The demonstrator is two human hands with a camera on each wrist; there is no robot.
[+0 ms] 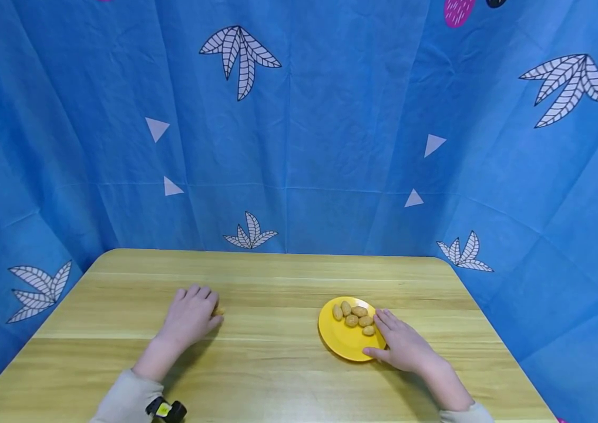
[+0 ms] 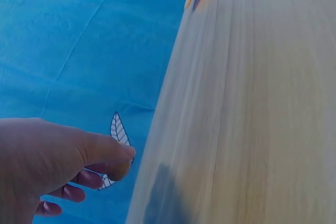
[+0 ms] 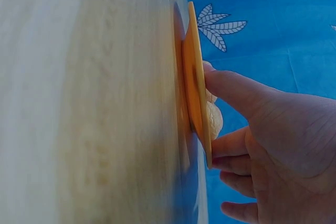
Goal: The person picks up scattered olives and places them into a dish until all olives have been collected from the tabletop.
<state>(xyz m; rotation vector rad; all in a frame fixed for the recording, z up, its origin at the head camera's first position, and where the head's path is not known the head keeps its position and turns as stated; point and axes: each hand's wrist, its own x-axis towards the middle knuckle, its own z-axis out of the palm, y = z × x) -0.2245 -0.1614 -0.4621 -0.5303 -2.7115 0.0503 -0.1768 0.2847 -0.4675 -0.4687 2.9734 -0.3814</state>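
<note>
In the head view my left hand [image 1: 191,313] is at the left of the table, with thumb and fingers pinching a small light-brown, nut-like piece [image 1: 218,310]. Most of that piece is hidden behind the fingers; the left wrist view shows the hand [image 2: 58,166] from the thumb side. A round yellow plate [image 1: 345,342] lies right of centre, bearing several oval light-brown, nut-like pieces [image 1: 352,321] in its far half. Against the plate's right rim rests my right hand [image 1: 405,345], its fingers and thumb spread along the edge. The right wrist view shows rough-skinned pieces [image 3: 214,120] above the plate's side.
Both hands work over a light wooden table [image 1: 272,382] with rounded far corners. Behind it and along both sides hangs a blue curtain [image 1: 325,135] with white leaf and triangle prints. A black wrist strap with a small device [image 1: 165,409] is on the left sleeve.
</note>
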